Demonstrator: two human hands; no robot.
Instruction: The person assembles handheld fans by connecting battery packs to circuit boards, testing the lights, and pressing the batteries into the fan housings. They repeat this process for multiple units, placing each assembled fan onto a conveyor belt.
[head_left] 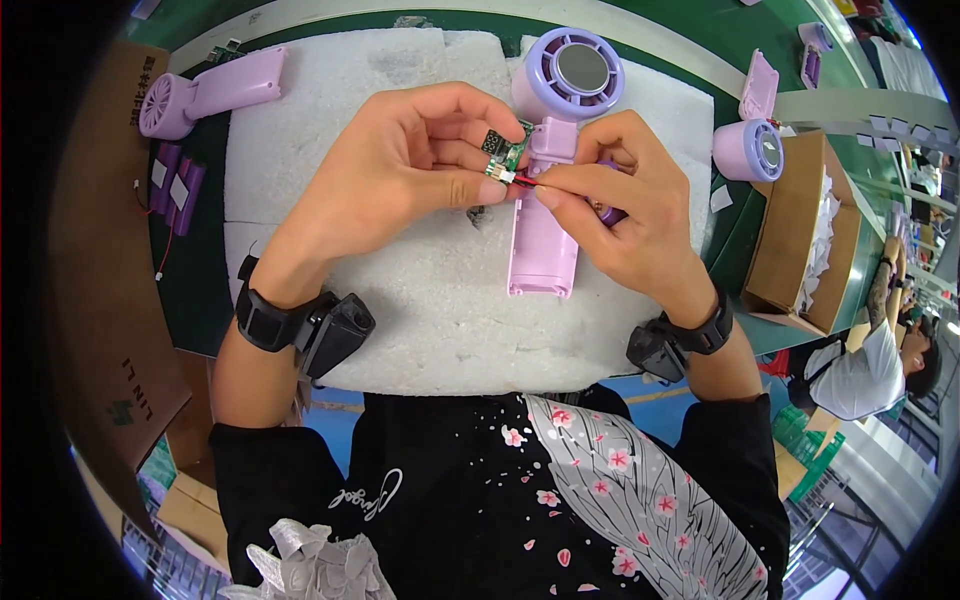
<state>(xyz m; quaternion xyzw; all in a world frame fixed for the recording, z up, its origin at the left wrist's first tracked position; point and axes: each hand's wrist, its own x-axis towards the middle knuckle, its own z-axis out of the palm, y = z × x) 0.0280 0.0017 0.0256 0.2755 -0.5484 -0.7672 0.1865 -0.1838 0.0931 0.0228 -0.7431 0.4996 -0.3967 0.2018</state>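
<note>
My left hand (385,175) pinches a small green circuit board (507,150) between thumb and fingers, a white connector at its lower edge. Close beside it, my right hand (640,210) pinches the red and black wires (525,181) at that connector; whether the plug is fully seated I cannot tell. A purple battery cell (608,208) shows partly behind the right fingers. Below both hands lies an open pink handle shell (543,250) of a handheld fan, its hollow side up. Just beyond, the lilac round fan head (568,75) rests on the white foam mat (430,320).
At far left lie a pink fan (215,90) and purple batteries with wires (177,190). To the right are another lilac fan head (748,150), a pink shell (760,85) and a cardboard box (800,230) with white pieces. A person (865,365) sits farther right.
</note>
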